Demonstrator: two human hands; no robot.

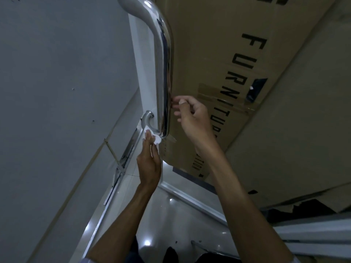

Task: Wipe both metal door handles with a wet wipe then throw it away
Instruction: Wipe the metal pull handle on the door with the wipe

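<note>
A long polished metal door handle (163, 59) runs down the edge of a glass door, bending at its lower end into a round mount (148, 115). My left hand (149, 160) reaches up from below and pinches a white wet wipe (154, 136) against the handle's lower bend. My right hand (191, 114) hovers just right of the bar's lower part, fingers loosely curled and fingertips close to or touching the metal, holding nothing. Only one handle can be made out.
A large cardboard box (237, 76) printed "FURNITURE" stands behind the glass to the right. A grey wall (57, 82) fills the left. Glossy floor tiles (171, 221) and a metal door rail (193, 202) lie below, with pale slats (313, 232) at lower right.
</note>
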